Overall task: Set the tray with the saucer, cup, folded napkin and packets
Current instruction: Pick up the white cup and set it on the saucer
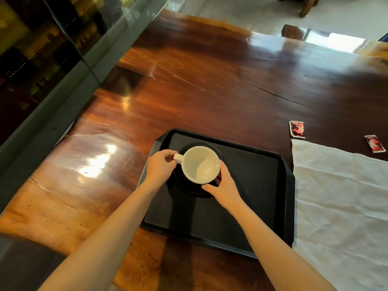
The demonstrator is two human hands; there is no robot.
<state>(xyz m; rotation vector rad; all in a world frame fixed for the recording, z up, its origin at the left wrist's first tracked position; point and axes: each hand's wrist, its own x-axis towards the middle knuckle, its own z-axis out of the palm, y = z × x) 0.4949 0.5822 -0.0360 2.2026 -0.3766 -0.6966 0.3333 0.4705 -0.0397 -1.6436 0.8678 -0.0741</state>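
Cup [201, 164] on saucer [189, 189] on tray [262, 185], left hand [161, 164] pinching its handle, right hand [222, 183] curled round its side; napkin [340, 196] and packets [296, 129] lie beside the tray.

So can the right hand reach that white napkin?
Probably yes, once the right hand lets go of the cup: the napkin lies beside the tray on that side, nothing standing between.

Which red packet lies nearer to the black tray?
The squarer red packet by the left corner of the white cloth napkin; the narrower red packet lies farther right.
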